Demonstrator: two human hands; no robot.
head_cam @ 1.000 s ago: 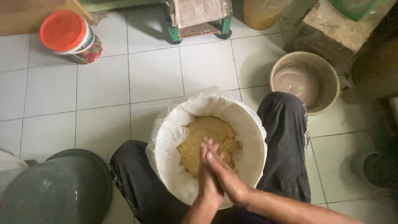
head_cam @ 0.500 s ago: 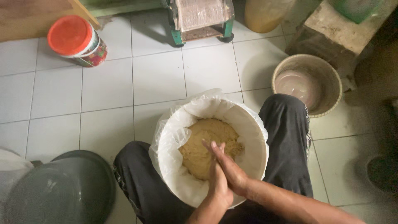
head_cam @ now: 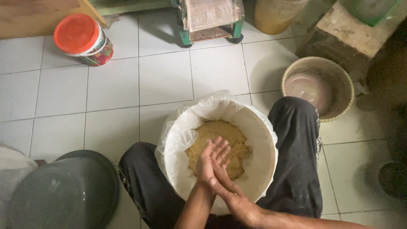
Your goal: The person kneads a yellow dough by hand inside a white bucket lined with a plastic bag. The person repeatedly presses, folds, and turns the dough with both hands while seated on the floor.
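Note:
A white bucket lined with clear plastic stands on the tiled floor between my knees, in dark trousers. A lump of crumbly yellow-brown dough lies at its bottom. Both hands hover over the near side of the bucket, pressed against each other. My left hand is in front, with its fingers spread and pointing away from me. My right hand comes in from the right and lies against the left one, fingers stretched along it. Neither hand holds anything.
A tub with a red lid stands at the far left. A grey basin sits by my left knee. A beige bowl holding water is beside my right knee. At the far edge stand a green-legged wooden frame, a yellow container and a stone block.
My hands have slid along each other over the bucket, and the left fingers are now more spread. The view has shifted slightly; the bucket and dough stay put.

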